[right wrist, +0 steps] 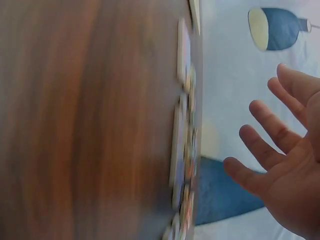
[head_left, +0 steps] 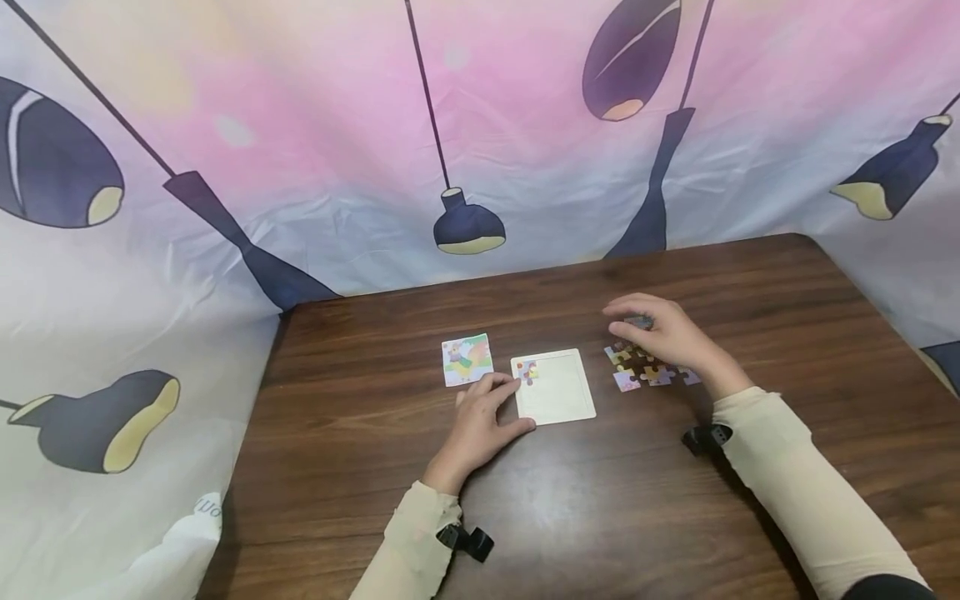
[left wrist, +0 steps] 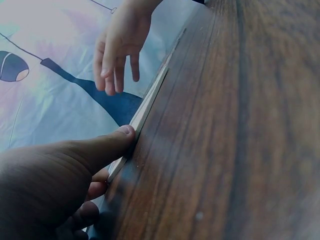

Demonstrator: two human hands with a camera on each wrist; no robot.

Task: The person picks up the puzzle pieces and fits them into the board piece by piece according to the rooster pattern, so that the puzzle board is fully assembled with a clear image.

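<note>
A pale square puzzle tray point(head_left: 558, 392) lies on the table, with a few joined puzzle pieces point(head_left: 528, 372) in its upper left corner. My left hand point(head_left: 480, 421) holds the tray by its lower left corner, thumb at the near edge and fingers at the left side. In the left wrist view the thumb point(left wrist: 122, 134) presses on the tray's thin edge point(left wrist: 150, 102). Over the loose puzzle pieces point(head_left: 660, 377) at the right hovers my right hand point(head_left: 663, 333). Its fingers are spread and hold nothing in the right wrist view, where the loose pieces point(right wrist: 177, 145) appear edge-on.
A square picture card point(head_left: 467, 360) with a colourful cartoon figure lies left of the tray. The brown wooden table point(head_left: 360, 467) meets a printed cloth backdrop point(head_left: 360, 150) at its far and left sides. Black straps with small devices circle both wrists.
</note>
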